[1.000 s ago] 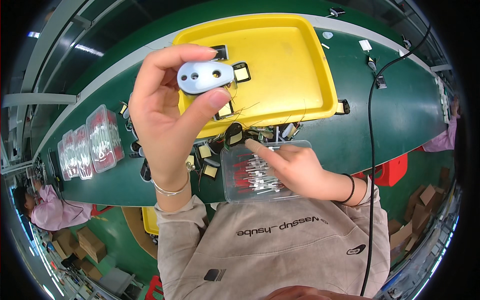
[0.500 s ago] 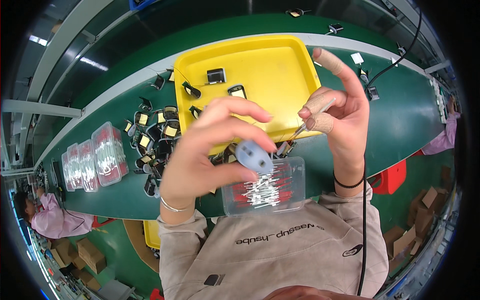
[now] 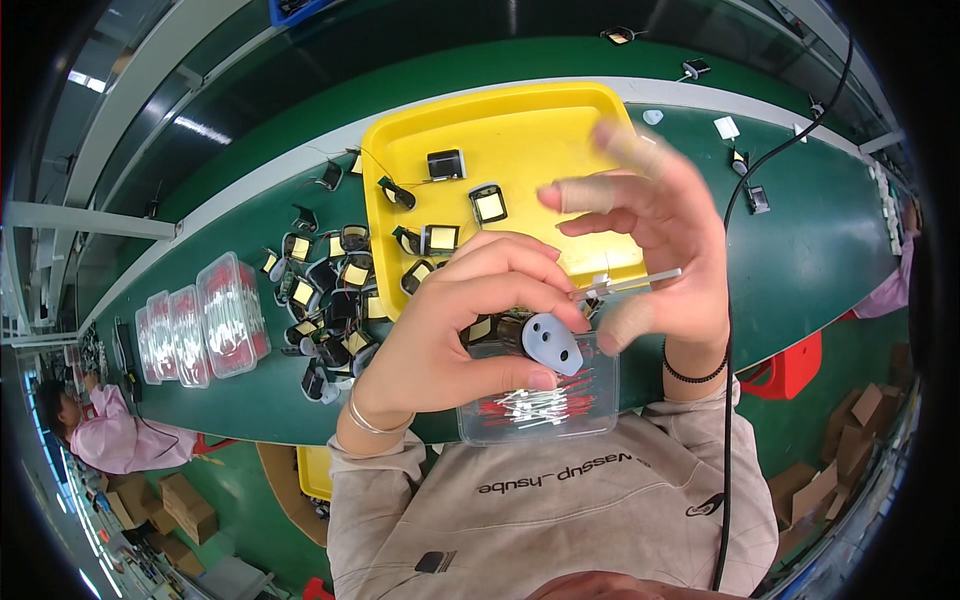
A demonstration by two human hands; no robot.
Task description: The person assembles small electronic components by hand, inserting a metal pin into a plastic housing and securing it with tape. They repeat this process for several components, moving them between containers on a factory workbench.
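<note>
My left hand (image 3: 440,335) is closed around a small black electronic part (image 3: 512,330) with a pale blue-grey oval end cap (image 3: 552,345) that has several dark holes. A thin whitish sleeve (image 3: 640,283) stretches from beside the left fingertips toward the right palm; whether it sits on a wire cannot be made out. Around it my right hand (image 3: 675,240) has its thumb and fingers apart, with tape on some fingertips and motion blur on the upper ones. Below the hands, a clear plastic box (image 3: 600,425) contains many red and white thin sleeves.
A yellow tray (image 3: 500,100) with several black parts stands beyond my hands. More such parts (image 3: 320,290) are heaped at its left. Clear boxes of sleeves (image 3: 228,315) stand farther left. A black cable (image 3: 728,420) hangs at the right, near a red stool (image 3: 790,368).
My right fingers have spread from their pinch on the thin sleeve. The left hand has moved slightly right and down with the black part, whose end cap now faces up more.
</note>
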